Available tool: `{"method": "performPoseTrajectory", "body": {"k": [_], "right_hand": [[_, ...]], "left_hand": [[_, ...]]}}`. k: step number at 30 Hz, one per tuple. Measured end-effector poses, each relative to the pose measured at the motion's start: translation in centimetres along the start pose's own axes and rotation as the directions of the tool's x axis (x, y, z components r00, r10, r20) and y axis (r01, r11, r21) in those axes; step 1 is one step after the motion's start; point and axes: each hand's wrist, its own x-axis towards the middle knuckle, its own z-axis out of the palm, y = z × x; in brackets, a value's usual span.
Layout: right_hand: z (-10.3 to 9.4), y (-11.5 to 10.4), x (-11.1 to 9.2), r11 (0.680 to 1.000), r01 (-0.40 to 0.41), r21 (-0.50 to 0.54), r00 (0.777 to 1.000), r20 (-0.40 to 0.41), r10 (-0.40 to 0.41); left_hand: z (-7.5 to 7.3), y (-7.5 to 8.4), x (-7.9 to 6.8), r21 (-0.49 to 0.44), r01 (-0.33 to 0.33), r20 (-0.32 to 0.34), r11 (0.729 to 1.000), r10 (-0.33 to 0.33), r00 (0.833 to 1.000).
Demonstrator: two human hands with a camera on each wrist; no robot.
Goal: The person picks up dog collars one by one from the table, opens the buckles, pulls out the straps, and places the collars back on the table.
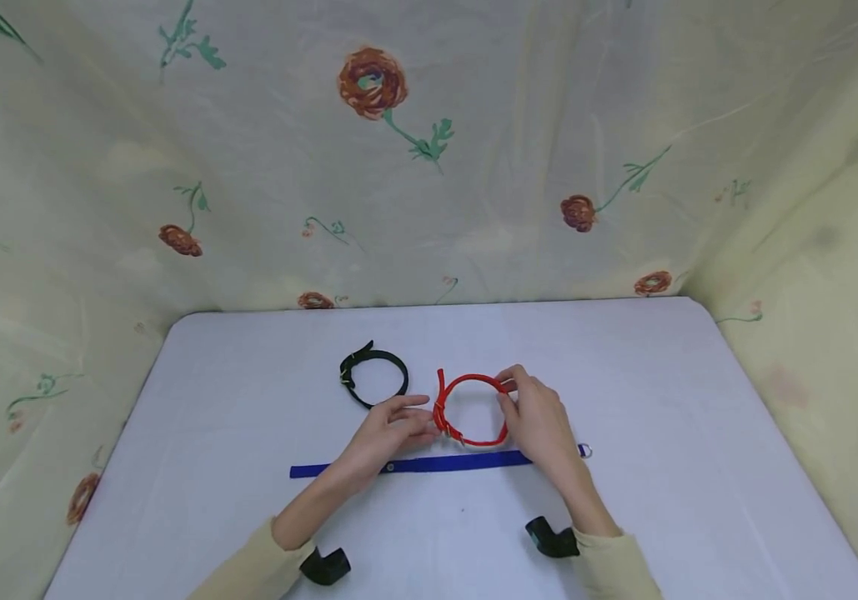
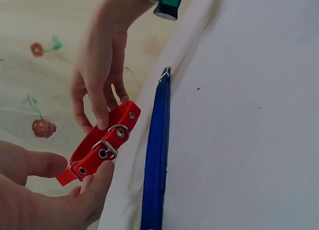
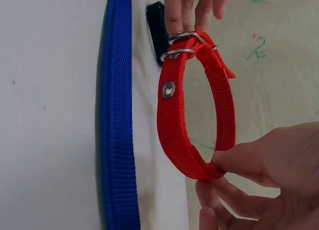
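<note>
A red collar [image 1: 483, 442], buckled into a loop, is held above the white table. Thumb and fingers of my right hand [image 1: 541, 421] pinch the loop's right side, the thumb on the inner face, as the right wrist view shows. At the buckle [image 2: 105, 151] side, my left hand [image 1: 382, 437] touches the strap with fairly straight fingers; its thumb stands apart. Metal eyelets and a D-ring show on the red strap. Beneath both arms a blue collar [image 1: 466, 462] lies stretched out straight. Beyond the left hand is a black collar [image 1: 393, 357], fastened in a loop.
The white table [image 1: 669, 400] reaches to a flower-printed curtain [image 1: 489, 183] at the back and sides. The blue collar's metal ring end [image 1: 585, 451] shows just right of the right wrist. A black wrist device [image 1: 326, 567] hangs beside the left sleeve, another [image 1: 552, 537] beside the right.
</note>
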Motion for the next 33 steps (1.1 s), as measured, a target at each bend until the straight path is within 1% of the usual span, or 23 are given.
{"method": "performPoseTrajectory", "body": {"k": [4,8,11,15,17,20,23,26,28,32,33], "right_hand": [[-0.4,-0.8,-1.1,0.999,0.011,0.031,1.0,-0.006,-0.011],[-0.4,-1.6,-2.6,0.999,0.004,0.044,1.0,-0.015,-0.003],[-0.3,-2.1,-3.6,0.999,0.005,0.047,1.0,-0.015,-0.004],[-0.3,-2.8,-4.6,0.998,-0.005,0.062,1.0,-0.001,0.005],[-0.4,-3.1,-5.1,0.997,-0.012,0.071,1.0,0.005,0.011],[-0.5,-3.4,-5.8,0.997,-0.006,0.075,1.0,0.006,0.006],[-0.5,-3.7,-6.5,0.997,0.005,0.076,1.0,0.014,-0.006],[-0.3,-4.0,-7.2,0.997,-0.002,0.074,0.999,0.045,-0.001],[-0.2,-4.3,-7.6,0.997,-0.018,0.073,0.997,0.073,0.013],[-0.2,-4.7,-8.2,0.997,-0.046,0.065,0.992,0.117,0.039],[-0.2,-4.8,-8.3,0.997,-0.051,0.066,0.991,0.127,0.042]], "left_hand": [[0.0,0.1,-1.1,0.048,-0.012,-0.003,0.999,0.012,1.0],[0.1,0.1,-2.3,0.035,-0.005,-0.017,0.999,0.005,1.0],[0.1,0.1,-3.3,0.042,0.014,-0.049,0.999,-0.012,0.999],[0.2,0.1,-4.6,0.087,0.044,-0.094,0.995,-0.035,0.995],[0.2,0.1,-5.2,0.113,0.043,-0.107,0.993,-0.031,0.994],[0.2,0.0,-5.9,0.139,0.022,-0.116,0.99,-0.006,0.993],[0.2,-0.3,-6.6,0.19,-0.019,-0.129,0.982,0.044,0.991],[0.3,-0.6,-7.3,0.254,-0.062,-0.144,0.965,0.101,0.984],[0.4,-0.7,-7.7,0.298,-0.08,-0.156,0.951,0.131,0.979],[0.9,-0.9,-8.7,0.363,-0.08,-0.19,0.929,0.158,0.969],[1.0,-0.9,-8.8,0.387,-0.08,-0.204,0.919,0.17,0.964]]}}
